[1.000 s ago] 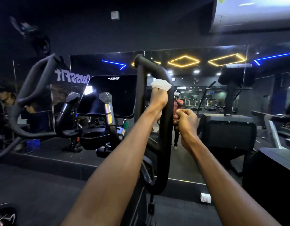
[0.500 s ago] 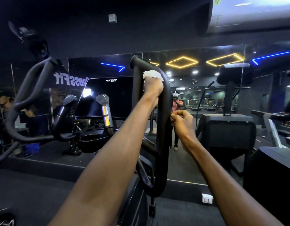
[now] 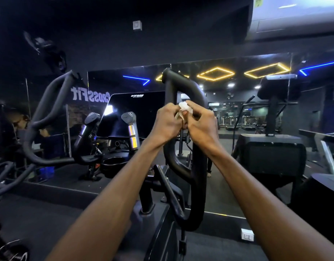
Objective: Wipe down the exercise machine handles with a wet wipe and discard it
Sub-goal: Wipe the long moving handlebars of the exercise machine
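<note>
A crumpled white wet wipe (image 3: pixel 185 108) is pinched between both my hands in front of the machine's black looped right handle (image 3: pixel 190 89). My left hand (image 3: pixel 167 122) grips the wipe from the left and my right hand (image 3: pixel 201 125) from the right, fingertips meeting on it. Neither hand touches the handle. The black looped left handle (image 3: pixel 49 102) curves up at the left. Two short inner grips with silver sensor bands (image 3: pixel 132 130) stand below the dark console screen (image 3: pixel 132 113).
A wall mirror (image 3: pixel 237 110) ahead reflects yellow and blue ceiling lights and other gym machines. A black machine (image 3: pixel 271 153) stands at the right. A cup holder (image 3: pixel 113 162) sits under the console. A white socket box (image 3: pixel 247 236) is on the floor ledge.
My left hand came down off the top of the right handle with the wipe. My right hand let go of the handle and met it, so both hands hold the wipe.
</note>
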{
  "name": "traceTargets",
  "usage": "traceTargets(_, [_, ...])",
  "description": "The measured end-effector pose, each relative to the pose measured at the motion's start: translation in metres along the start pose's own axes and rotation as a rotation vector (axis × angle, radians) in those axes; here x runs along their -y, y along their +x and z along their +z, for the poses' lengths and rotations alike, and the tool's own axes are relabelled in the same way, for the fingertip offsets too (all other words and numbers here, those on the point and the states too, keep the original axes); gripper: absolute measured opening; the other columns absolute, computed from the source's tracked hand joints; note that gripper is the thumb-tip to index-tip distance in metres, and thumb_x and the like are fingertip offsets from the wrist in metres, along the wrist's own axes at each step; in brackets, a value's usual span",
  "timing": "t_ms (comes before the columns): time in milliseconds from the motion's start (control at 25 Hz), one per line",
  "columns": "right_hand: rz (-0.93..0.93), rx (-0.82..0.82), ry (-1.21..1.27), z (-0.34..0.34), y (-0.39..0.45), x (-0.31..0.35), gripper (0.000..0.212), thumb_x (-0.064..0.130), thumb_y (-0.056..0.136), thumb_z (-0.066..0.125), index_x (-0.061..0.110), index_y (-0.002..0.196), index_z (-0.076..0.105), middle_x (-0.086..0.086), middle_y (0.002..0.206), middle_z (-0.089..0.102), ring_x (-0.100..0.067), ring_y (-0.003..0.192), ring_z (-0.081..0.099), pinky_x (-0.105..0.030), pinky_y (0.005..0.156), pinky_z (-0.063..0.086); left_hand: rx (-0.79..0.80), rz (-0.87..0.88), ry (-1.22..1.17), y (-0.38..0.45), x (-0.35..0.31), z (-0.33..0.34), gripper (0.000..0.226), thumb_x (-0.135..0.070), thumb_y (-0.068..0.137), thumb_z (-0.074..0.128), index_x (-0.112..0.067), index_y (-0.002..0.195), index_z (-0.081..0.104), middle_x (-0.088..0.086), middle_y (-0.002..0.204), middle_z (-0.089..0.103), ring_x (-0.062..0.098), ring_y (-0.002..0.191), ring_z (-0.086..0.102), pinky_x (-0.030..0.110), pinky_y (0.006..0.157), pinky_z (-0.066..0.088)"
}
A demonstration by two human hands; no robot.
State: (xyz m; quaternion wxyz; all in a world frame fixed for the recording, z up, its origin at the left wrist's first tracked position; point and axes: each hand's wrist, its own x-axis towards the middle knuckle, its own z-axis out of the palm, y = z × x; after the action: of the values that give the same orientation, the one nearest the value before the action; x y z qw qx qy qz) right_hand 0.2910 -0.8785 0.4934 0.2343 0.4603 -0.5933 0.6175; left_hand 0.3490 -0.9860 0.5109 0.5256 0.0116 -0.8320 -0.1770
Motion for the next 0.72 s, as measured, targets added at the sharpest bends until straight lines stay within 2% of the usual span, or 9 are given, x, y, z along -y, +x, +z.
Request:
traceTargets(80, [0.035, -0.077, 0.043, 0.001, 0.014, -0.001, 0.026, 0.016, 0.091, 0.070, 0.017, 0.117, 0.071, 0.011, 0.090, 0.071, -0.010, 0.085, 0.072, -0.021, 0.071, 0.059, 0.060, -0.047, -0.173, -0.002, 0.010, -0.007, 0.009, -0.010, 0.089, 0.064, -0.012, 0.095, 0.070, -0.004, 0.088, 0.066, 0.006, 0.079, 0.061, 0.014, 0.072, 0.048])
traceTargets(160, [-0.034, -0.177, -0.045, 0.000, 0.035, 0.003, 0.018, 0.011, 0.090, 0.070, 0.016, 0.107, 0.074, 0.014, 0.085, 0.068, -0.008, 0.080, 0.069, -0.018, 0.066, 0.058, 0.040, -0.111, -0.388, 0.000, 0.021, -0.015, 0.034, 0.003, 0.086, 0.064, -0.008, 0.118, 0.068, 0.001, 0.101, 0.071, 0.010, 0.093, 0.067, 0.019, 0.086, 0.054])
traceTargets(240, [-0.197, -0.213, -0.244, 0.000, 0.060, 0.009, 0.016, 0.010, 0.090, 0.068, 0.013, 0.103, 0.076, 0.000, 0.097, 0.069, -0.012, 0.083, 0.063, -0.018, 0.069, 0.053, -0.104, -0.184, -0.429, 0.005, 0.034, -0.019, 0.037, 0.006, 0.086, 0.063, -0.011, 0.118, 0.068, 0.001, 0.100, 0.072, 0.012, 0.095, 0.068, 0.026, 0.091, 0.055])
traceTargets(320, [-0.364, -0.134, -0.433, 0.007, 0.087, 0.015, 0.016, 0.006, 0.089, 0.066, 0.005, 0.102, 0.075, -0.014, 0.110, 0.063, -0.022, 0.092, 0.060, -0.021, 0.074, 0.048, -0.188, -0.280, -0.416, 0.013, 0.047, -0.019, 0.033, 0.002, 0.088, 0.061, -0.015, 0.115, 0.068, -0.004, 0.097, 0.070, 0.013, 0.095, 0.066, 0.032, 0.092, 0.055])
traceTargets(440, [-0.515, 0.074, -0.657, 0.024, 0.108, 0.019, 0.020, 0.003, 0.092, 0.059, -0.002, 0.106, 0.072, -0.021, 0.115, 0.058, -0.034, 0.100, 0.060, -0.043, 0.083, 0.054, -0.157, -0.432, -0.529, 0.019, 0.061, -0.013, 0.026, -0.004, 0.091, 0.059, -0.026, 0.101, 0.066, -0.005, 0.092, 0.070, 0.014, 0.087, 0.066, 0.035, 0.082, 0.057])
traceTargets(600, [-0.789, 0.440, -0.931, 0.031, 0.085, -0.001, 0.016, 0.010, 0.093, 0.057, 0.004, 0.102, 0.069, -0.013, 0.117, 0.055, -0.025, 0.106, 0.049, -0.042, 0.083, 0.050, -0.096, -0.482, -0.630, 0.015, 0.072, -0.002, 0.020, -0.009, 0.090, 0.059, -0.027, 0.095, 0.066, 0.001, 0.090, 0.073, 0.011, 0.072, 0.069, 0.026, 0.059, 0.054])
traceTargets(640, [-0.830, 0.480, -0.986, 0.028, 0.088, 0.002, 0.017, 0.012, 0.092, 0.058, 0.006, 0.105, 0.068, -0.011, 0.118, 0.054, -0.025, 0.107, 0.049, -0.042, 0.083, 0.050, -0.080, -0.495, -0.656, 0.013, 0.074, -0.001, 0.019, -0.009, 0.090, 0.059, -0.027, 0.094, 0.066, 0.001, 0.088, 0.073, 0.009, 0.068, 0.069, 0.024, 0.055, 0.052])
traceTargets(720, [-0.865, 0.354, -1.086, 0.023, 0.104, 0.014, 0.021, 0.015, 0.091, 0.059, 0.011, 0.109, 0.068, -0.011, 0.119, 0.056, -0.028, 0.111, 0.048, -0.042, 0.085, 0.048, -0.052, -0.522, -0.683, 0.009, 0.078, 0.001, 0.018, -0.011, 0.091, 0.059, -0.027, 0.096, 0.065, -0.004, 0.085, 0.072, 0.004, 0.065, 0.068, 0.023, 0.052, 0.050])
